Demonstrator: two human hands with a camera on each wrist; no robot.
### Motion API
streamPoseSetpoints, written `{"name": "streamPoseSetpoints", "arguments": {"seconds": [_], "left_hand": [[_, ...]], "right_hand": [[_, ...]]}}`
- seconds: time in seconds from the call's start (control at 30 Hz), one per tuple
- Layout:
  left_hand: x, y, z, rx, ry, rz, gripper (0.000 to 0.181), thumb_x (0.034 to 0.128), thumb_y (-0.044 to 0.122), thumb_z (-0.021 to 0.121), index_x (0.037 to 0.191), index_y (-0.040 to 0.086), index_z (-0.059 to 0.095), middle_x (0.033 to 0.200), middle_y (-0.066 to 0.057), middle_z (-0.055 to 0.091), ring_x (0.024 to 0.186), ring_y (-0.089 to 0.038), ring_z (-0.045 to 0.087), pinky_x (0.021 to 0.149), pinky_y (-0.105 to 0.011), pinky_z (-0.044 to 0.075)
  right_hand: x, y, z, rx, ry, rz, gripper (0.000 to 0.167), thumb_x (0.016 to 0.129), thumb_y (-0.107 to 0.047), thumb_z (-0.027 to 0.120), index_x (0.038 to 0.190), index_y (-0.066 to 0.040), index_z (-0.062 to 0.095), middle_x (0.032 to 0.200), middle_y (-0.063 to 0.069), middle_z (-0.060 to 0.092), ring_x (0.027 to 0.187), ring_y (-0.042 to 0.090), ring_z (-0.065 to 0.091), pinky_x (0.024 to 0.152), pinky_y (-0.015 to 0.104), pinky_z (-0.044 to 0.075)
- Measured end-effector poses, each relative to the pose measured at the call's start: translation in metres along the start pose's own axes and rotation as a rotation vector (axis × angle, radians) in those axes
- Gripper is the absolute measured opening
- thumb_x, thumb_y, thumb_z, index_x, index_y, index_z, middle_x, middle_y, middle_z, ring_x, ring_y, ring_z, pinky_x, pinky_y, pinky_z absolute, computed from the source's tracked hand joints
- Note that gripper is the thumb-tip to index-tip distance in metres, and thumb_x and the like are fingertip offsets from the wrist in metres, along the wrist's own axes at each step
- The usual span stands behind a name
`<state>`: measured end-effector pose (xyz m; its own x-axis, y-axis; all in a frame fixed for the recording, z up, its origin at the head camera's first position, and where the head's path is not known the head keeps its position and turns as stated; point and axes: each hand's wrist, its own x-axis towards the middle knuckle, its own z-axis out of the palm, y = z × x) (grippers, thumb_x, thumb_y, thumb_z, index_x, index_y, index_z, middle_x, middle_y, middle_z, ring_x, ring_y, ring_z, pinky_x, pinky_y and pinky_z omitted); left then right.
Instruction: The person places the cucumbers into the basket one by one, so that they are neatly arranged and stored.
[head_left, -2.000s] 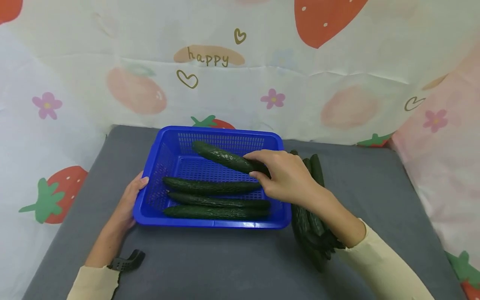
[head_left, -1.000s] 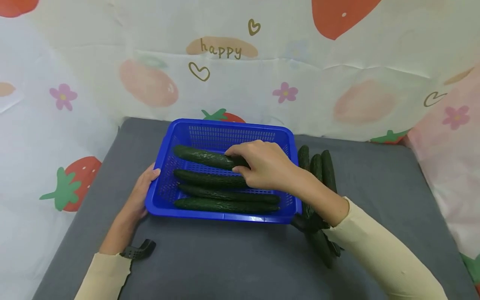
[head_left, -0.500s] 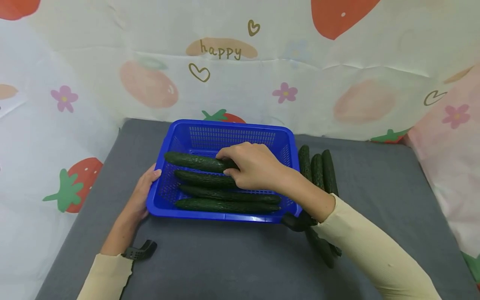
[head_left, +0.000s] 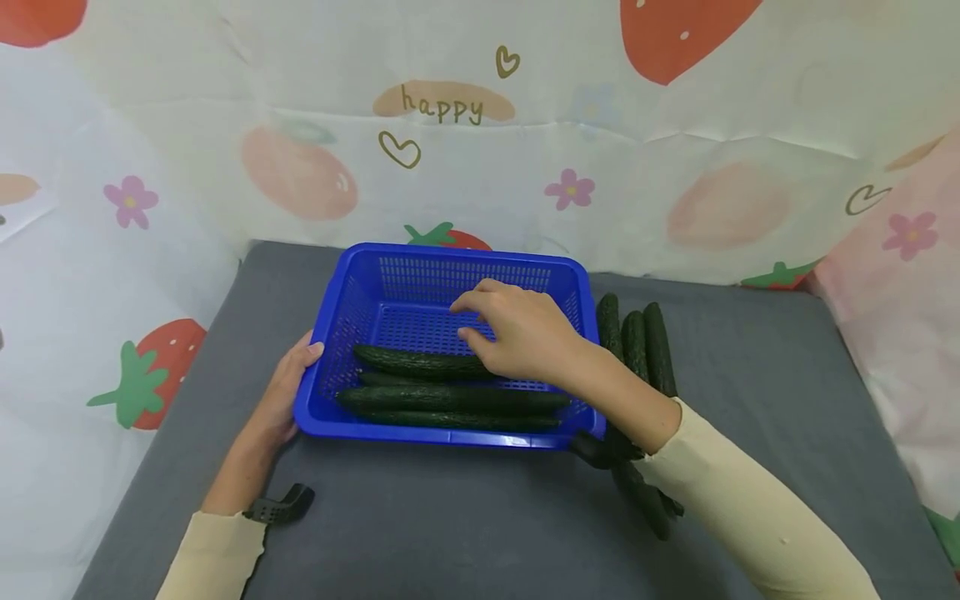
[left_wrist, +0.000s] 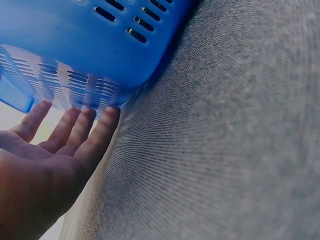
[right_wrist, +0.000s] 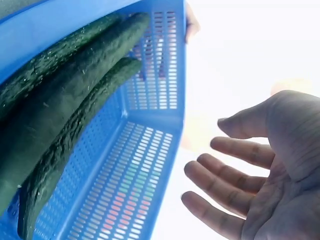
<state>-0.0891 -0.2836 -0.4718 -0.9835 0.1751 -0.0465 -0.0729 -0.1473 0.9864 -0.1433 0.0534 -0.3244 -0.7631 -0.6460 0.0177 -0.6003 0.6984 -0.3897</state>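
A blue basket (head_left: 450, 436) holds several dark green cucumbers (head_left: 457, 398) in its front half, one lying on top of the others. At its left side, my left hand (head_left: 281, 387) holds the basket, thumb on the rim and fingertips on the outer wall; the left wrist view shows those fingers (left_wrist: 95, 140) fairly straight against the slotted plastic. My right hand (head_left: 517, 329) hovers over the basket's right half, fingers parted and empty. In the right wrist view the same hand (right_wrist: 245, 170) is apart from the basket wall (right_wrist: 155, 65) and the cucumbers (right_wrist: 75, 90).
More cucumbers (head_left: 658, 346) lie on the grey cloth (head_left: 750, 400) right of the basket, partly under my right forearm. A printed curtain (head_left: 465, 183) stands behind the table. Dark straps (head_left: 281, 504) are at both wrists.
The cucumber my right hand held has been let go and now lies on the front ones in the basket. My right fingers have parted. My left hand stays at the basket's side.
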Motion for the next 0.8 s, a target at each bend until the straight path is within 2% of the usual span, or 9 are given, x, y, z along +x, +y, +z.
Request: {"name": "streamPoseSetpoints", "arguments": {"seconds": [0.2,0.53,0.8], "left_hand": [[0.0,0.001,-0.001,0.027,-0.002,-0.009,0.063,0.1133,0.03,0.035,0.165,-0.002,0.02,0.129,0.007,0.068,0.112,-0.009,0.07,0.092,-0.026,0.061],[0.004,0.002,-0.001,0.032,-0.005,-0.013,0.065,0.1137,0.031,0.034,0.166,-0.003,0.017,0.131,0.008,0.066,0.115,-0.008,0.069,0.094,-0.025,0.06],[0.001,0.002,-0.001,0.033,-0.013,-0.027,0.066,0.1141,0.033,0.034,0.167,-0.002,0.015,0.133,0.01,0.065,0.117,-0.007,0.068,0.094,-0.025,0.06]], "right_hand": [[-0.011,0.01,-0.004,0.007,0.017,0.02,0.033,0.104,-0.03,0.067,0.134,-0.02,0.072,0.134,0.004,0.071,0.107,0.018,0.073,0.068,0.033,0.058],[-0.032,0.033,-0.018,0.023,0.05,0.041,0.036,0.104,-0.03,0.067,0.137,-0.016,0.07,0.135,0.007,0.071,0.111,0.022,0.073,0.075,0.039,0.061],[-0.046,0.043,-0.023,0.057,0.055,0.108,0.038,0.104,-0.031,0.067,0.138,-0.016,0.069,0.134,0.005,0.07,0.114,0.022,0.072,0.078,0.042,0.061]]}}
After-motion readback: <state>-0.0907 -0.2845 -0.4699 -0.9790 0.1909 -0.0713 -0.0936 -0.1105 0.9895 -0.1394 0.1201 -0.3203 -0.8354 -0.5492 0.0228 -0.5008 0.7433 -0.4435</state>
